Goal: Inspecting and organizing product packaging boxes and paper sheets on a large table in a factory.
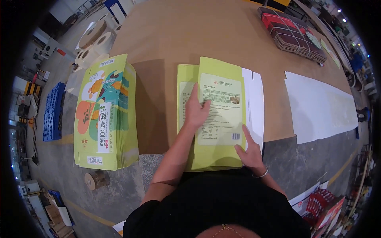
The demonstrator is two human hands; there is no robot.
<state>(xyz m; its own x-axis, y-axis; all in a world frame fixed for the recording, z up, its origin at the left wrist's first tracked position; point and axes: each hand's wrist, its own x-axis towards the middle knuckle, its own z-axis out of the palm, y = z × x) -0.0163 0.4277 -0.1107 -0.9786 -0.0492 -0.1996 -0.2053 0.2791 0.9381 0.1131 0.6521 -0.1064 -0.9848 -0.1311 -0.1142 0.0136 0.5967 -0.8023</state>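
Observation:
A flat, yellow-green printed carton [220, 115] lies in front of me at the near edge of the board-covered table, its text panel facing up. My left hand [197, 111] grips its left edge, thumb on the printed face and a finger along the side. My right hand [250, 152] holds the lower right edge between thumb and fingers; a bracelet circles that wrist. Beneath the held piece, another green carton [186, 83] shows at the left and a white sheet [254, 107] sticks out at the right. The fingers under the carton are hidden.
To the left stands a tall stack of colourful green cartons [105, 115]. Farther right lie a strapped bundle of dark red flat boxes [293, 33] and a white sheet [317, 107]. Paper rolls [95, 43], a blue pallet [54, 111] and a wooden spool [96, 180] are at the left.

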